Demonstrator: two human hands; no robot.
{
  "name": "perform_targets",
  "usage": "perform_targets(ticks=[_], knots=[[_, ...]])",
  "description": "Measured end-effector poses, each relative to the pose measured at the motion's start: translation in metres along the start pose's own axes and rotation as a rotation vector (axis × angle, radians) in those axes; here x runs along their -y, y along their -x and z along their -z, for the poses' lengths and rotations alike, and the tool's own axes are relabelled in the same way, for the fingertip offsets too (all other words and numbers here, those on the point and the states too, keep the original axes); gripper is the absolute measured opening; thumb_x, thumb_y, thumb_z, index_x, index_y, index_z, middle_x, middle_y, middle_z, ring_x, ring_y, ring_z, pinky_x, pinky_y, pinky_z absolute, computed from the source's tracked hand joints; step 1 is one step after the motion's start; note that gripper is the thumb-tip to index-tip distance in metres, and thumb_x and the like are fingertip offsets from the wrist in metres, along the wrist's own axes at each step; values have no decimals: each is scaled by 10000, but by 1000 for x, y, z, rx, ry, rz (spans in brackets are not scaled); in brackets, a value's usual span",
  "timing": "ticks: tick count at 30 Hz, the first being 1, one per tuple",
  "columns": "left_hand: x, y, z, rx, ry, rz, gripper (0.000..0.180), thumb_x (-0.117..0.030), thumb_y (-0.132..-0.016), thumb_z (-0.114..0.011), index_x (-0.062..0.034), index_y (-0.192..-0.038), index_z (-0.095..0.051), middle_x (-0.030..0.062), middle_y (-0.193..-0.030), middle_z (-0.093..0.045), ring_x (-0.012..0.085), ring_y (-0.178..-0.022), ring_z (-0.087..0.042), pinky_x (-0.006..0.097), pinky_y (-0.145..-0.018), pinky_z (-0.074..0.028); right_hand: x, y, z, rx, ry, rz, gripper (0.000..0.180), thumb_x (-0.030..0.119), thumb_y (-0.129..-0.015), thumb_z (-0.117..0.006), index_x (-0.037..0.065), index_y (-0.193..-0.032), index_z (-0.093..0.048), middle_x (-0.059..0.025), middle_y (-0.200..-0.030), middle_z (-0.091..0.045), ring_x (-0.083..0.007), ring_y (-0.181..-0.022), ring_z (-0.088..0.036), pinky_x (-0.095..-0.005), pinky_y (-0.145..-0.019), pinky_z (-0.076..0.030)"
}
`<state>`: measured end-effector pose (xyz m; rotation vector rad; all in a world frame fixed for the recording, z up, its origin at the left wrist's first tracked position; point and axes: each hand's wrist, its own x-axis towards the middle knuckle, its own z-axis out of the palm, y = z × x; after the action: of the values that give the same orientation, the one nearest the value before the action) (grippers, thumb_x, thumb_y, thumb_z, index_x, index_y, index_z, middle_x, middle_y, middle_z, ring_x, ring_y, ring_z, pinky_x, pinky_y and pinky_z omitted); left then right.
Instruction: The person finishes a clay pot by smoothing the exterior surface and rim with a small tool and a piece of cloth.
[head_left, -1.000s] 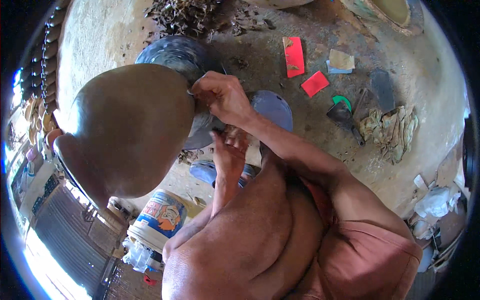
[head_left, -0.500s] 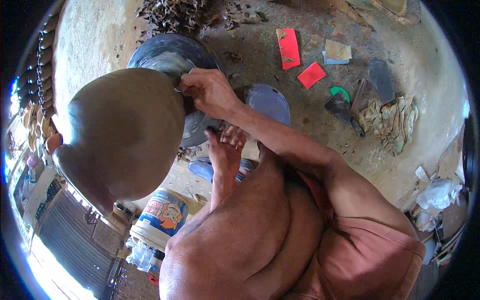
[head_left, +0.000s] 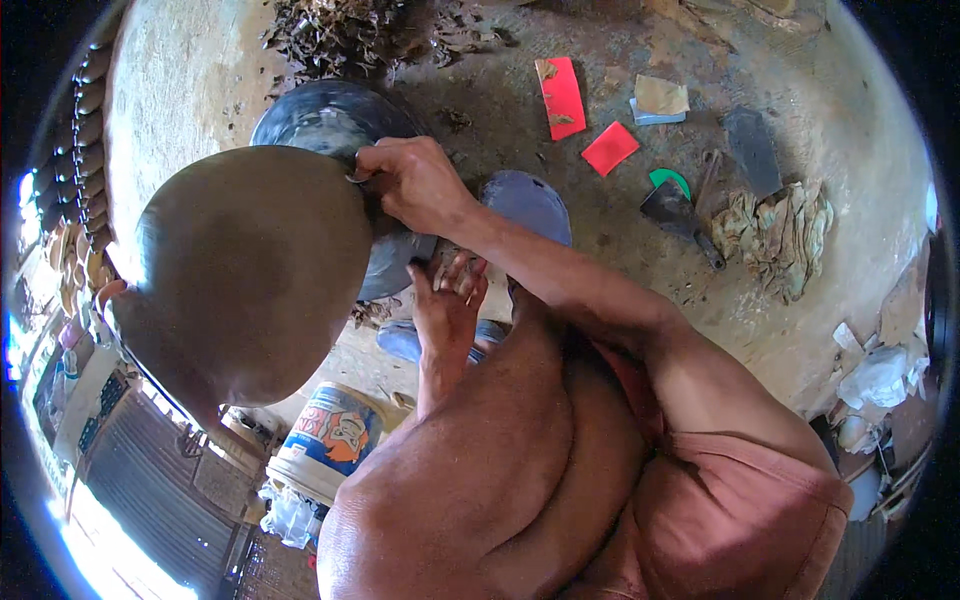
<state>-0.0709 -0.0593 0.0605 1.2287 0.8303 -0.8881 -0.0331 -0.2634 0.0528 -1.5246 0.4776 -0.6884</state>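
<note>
A large, smooth, brown clay pot (head_left: 250, 270) fills the left of the view, above a round dark wheel (head_left: 345, 105) whose surface is streaked with pale clay. My right hand (head_left: 415, 185) is closed at the pot's right side. From its fingers the edge of a thin, curved metal scraper (head_left: 356, 179) sticks out against the clay; the rest of the tool is hidden. Lower down, beside the wheel's near edge, my left hand (head_left: 448, 305) is palm up with its fingers apart and smudged dark. It holds nothing, and my bent leg hides part of its forearm.
Dark clay shavings (head_left: 340, 35) lie heaped beyond the wheel. To the right are red sheets (head_left: 563, 98), a dark scraper with a handle (head_left: 680, 215), a flat dark slab (head_left: 752, 150) and a crumpled cloth (head_left: 775, 235). A white-and-blue bucket (head_left: 328, 435) stands near my left side.
The fingers of my left hand have spread a little. My right hand remains at the pot's side with the scraper. The whole view has shifted slightly.
</note>
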Motion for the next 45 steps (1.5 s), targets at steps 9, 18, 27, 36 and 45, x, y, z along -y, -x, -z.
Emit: perform_targets(ticks=[9,18,27,36,45], knots=[[-55,-61,24,-358,26,-404,781,-731,-1012,-353,-124,-1481,-496,139,-1484,-555,386,-1315,-552,539,-1114,-470,-1,-5,0,-27,4,-29,265,-103,-675,-651,1,-915,-687,-172,-847,-695,-352,-837,-715,-421,-729,-550],[-4,11,-17,-100,-24,-63,850,-757,-964,-480,-81,-1477,-438,152,-1473,-493,361,-1313,-515,540,-1054,-484,-2,-8,-8,-31,18,-3,292,-113,-639,-641,-1,-907,-672,-180,-871,-706,-356,-848,-721,-420,-725,-549],[-4,-32,12,-258,102,-246,763,-721,-999,-444,-130,-1482,-448,102,-1433,-540,315,-1240,-538,533,-981,-511,4,0,-12,34,-74,-115,296,-77,-628,-644,-11,-915,-661,-203,-860,-694,-374,-836,-713,-426,-723,-548],[-91,-46,65,-18,-71,-336,580,-495,-1049,-518,-34,-1401,-528,163,-1368,-611,332,-1228,-623,516,-1042,-527,7,2,-4,90,-22,-149,305,-83,-635,-636,3,-923,-687,-202,-868,-704,-396,-857,-710,-436,-737,-552],[5,-14,-5,127,126,-45,877,-747,-949,-527,-65,-1489,-419,148,-1366,-566,350,-1152,-625,515,-971,-560,2,-14,4,35,6,-99,274,-76,-654,-643,10,-908,-697,-212,-894,-714,-389,-887,-720,-435,-755,-556]])
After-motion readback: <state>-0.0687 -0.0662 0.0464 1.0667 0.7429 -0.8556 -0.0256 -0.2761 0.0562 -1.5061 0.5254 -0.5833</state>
